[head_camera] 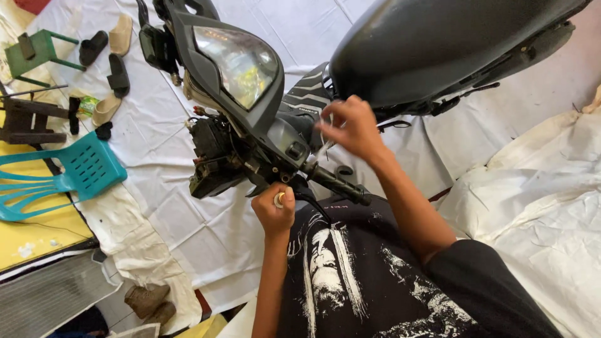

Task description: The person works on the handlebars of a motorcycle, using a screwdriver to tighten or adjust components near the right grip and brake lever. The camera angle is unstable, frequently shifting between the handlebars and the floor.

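Observation:
A dark motorbike (263, 106) stands in front of me on white sheeting, its headlight (235, 62) facing up and its black seat (432, 44) at the upper right. My left hand (273, 209) is closed around a small round whitish object just under the handlebar unit. My right hand (352, 127) is raised beside the handlebar panel, its fingers pinching a thin white strip or wire near the black handlebar grip (335, 183). Exposed wiring and mechanical parts (210, 150) show at the bike's left side.
A turquoise plastic chair (75, 172) lies at the left, with a green stool (37, 53) and several sandals (109, 62) behind it. Brown boots (147, 300) sit at the bottom left. White sheeting (538, 206) covers the floor on the right.

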